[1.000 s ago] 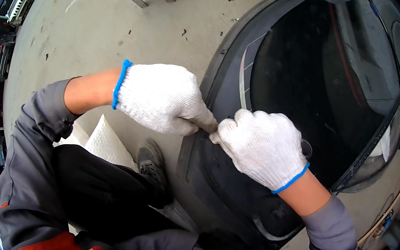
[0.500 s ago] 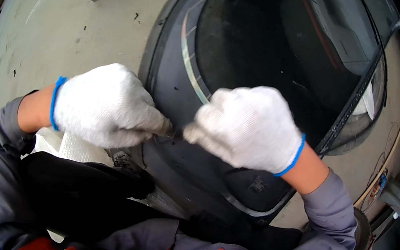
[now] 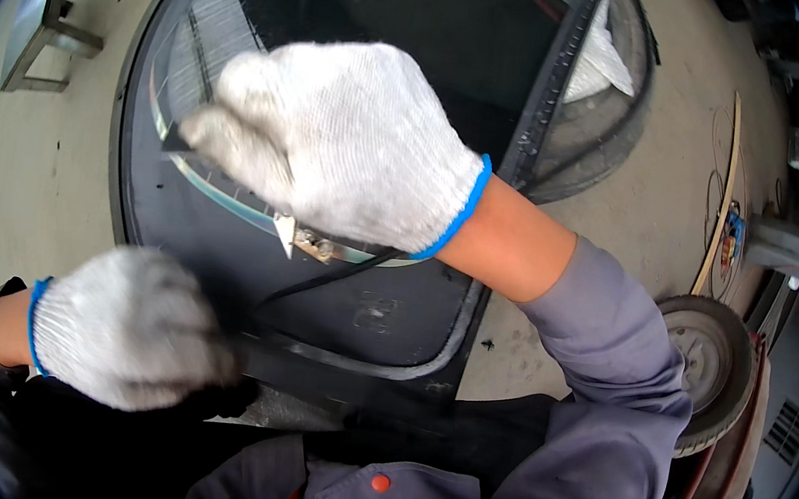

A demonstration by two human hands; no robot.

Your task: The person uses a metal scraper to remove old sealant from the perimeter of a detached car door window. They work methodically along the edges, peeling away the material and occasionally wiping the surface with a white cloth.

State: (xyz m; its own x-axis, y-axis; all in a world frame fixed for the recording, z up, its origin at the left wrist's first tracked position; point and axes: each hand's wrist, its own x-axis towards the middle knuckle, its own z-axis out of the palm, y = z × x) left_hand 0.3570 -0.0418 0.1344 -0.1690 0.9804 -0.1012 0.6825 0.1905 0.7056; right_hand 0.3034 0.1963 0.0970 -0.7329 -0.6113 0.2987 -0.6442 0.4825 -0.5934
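A large dark panel with glass [image 3: 431, 11], like a vehicle's tailgate or window panel, lies in front of me. My right hand [image 3: 343, 141], in a white knit glove with a blue cuff, is over its near left part. Its thumb and fingers are closed, hiding what they grip. Just below this hand show a white pointed piece [image 3: 285, 232] and a small metal piece [image 3: 316, 247]; whether they are held cannot be told. A thin black strip [image 3: 330, 281] slants across the panel. My left hand [image 3: 131, 330], gloved alike, is blurred beside the panel's near left corner, its fingers smeared.
A metal stool [image 3: 51, 22] stands on the floor at the far left. On the right are a wheel with tyre [image 3: 702, 365], a long wooden strip [image 3: 721, 201] and cables. White wrapping [image 3: 601, 59] lies beyond the panel's right edge.
My hands have parted: the right went left and up over the panel, the left moved down and left. The view has shifted, and the panel now appears further left.
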